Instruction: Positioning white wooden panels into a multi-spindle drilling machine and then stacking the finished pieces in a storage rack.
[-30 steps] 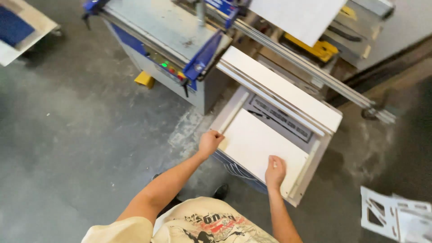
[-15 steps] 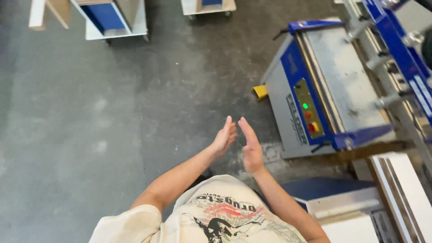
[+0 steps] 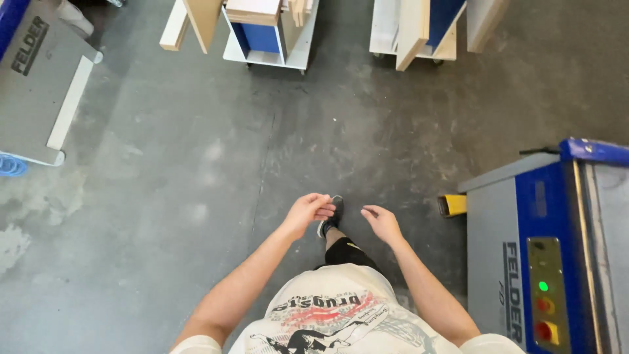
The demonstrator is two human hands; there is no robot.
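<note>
Far left of your hands sits a grey machine table [image 3: 39, 85], clear of your path. Your left hand [image 3: 308, 213] is loosely curled, holding nothing; your right hand [image 3: 382, 223] hangs released and empty above the concrete floor [image 3: 196, 196]. Just right stands the blue-and-grey machine [image 3: 524, 262], its control panel [image 3: 547, 295] facing you within reach.

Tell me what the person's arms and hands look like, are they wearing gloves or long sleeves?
No gloves: the left hand and right hand are bare, and so are both forearms. No watch or rings show. The short sleeves belong to a cream T-shirt with a red and black print.
</note>
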